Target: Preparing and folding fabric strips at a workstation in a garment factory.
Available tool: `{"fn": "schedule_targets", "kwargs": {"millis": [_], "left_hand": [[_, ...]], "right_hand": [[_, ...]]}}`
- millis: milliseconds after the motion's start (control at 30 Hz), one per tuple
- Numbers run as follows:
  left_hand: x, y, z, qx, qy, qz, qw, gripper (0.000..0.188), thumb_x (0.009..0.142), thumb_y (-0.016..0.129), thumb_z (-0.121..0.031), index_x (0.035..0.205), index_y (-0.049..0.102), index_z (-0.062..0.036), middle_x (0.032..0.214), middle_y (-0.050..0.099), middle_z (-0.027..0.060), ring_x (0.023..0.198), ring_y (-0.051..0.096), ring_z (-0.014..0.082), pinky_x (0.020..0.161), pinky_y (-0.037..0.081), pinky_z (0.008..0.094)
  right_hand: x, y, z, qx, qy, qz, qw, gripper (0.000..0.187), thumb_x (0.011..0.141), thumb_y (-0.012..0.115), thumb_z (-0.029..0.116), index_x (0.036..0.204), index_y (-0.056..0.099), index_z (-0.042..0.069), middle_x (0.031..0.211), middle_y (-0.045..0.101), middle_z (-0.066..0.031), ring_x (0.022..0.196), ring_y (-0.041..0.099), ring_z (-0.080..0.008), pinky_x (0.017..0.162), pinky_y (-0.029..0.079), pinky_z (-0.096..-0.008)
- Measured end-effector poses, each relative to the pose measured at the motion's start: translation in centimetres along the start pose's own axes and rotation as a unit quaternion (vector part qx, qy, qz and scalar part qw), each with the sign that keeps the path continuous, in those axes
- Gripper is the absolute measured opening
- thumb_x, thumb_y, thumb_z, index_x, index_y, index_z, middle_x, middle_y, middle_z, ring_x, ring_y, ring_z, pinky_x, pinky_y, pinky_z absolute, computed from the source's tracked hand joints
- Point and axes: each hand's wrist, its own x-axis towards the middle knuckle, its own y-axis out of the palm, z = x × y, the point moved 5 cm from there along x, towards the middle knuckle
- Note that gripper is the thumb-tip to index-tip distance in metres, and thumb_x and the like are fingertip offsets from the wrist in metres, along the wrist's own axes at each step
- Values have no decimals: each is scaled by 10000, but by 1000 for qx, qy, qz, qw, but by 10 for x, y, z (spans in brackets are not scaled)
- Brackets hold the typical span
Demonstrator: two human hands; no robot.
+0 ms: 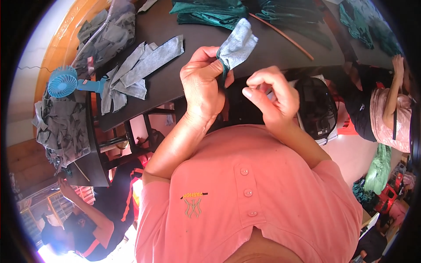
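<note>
In front of my chest, my left hand [201,81] pinches a small piece of velvet cloth [238,44] between thumb and fingers. Its pale grey-green back faces up, and a dark green edge shows at my fingertips. To the right of it, apart from the cloth, is my right hand [278,96], thumb and fingers curled toward each other. Whatever it may hold is too small to make out. Several strips of the same pale cloth [149,65] lie on the dark table, left of my left hand.
A folded dark green velvet stack [210,13] and a thin wooden stick [283,37] lie at the far side. A blue handheld fan [63,82] stands at the left, near bags of grey scraps [66,131]. Other people [390,109] work at right and lower left.
</note>
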Motion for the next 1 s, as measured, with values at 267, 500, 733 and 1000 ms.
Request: {"fn": "schedule_targets", "kwargs": {"millis": [267,500,733,1000], "left_hand": [[-10,17,-4,121,60,-5,991,144,811,589,128,905,641,32,900,626,35,760,555,100,660,456,222],[-10,3,-1,177,102,47,978,172,812,565,131,937,633,34,860,594,17,760,549,94,668,446,221],[-12,17,3,175,28,43,983,315,748,491,163,987,649,31,890,641,33,791,574,86,721,464,212],[-14,12,0,300,227,88,923,307,674,445,229,820,579,-4,859,545,38,733,516,95,663,432,219]], "right_hand": [[28,9,-11,106,86,9,991,97,884,642,-11,893,546,-17,778,622,-52,672,623,-106,588,490,-238],[18,7,-15,106,96,57,988,107,863,652,-20,876,546,-11,763,607,-50,691,566,-96,634,466,-241],[10,6,-11,68,87,127,986,131,834,682,38,848,555,7,746,588,-59,659,540,-129,604,437,-259],[1,8,-12,44,57,107,992,135,831,674,52,830,546,10,719,541,-45,607,477,-125,567,381,-256]]}}
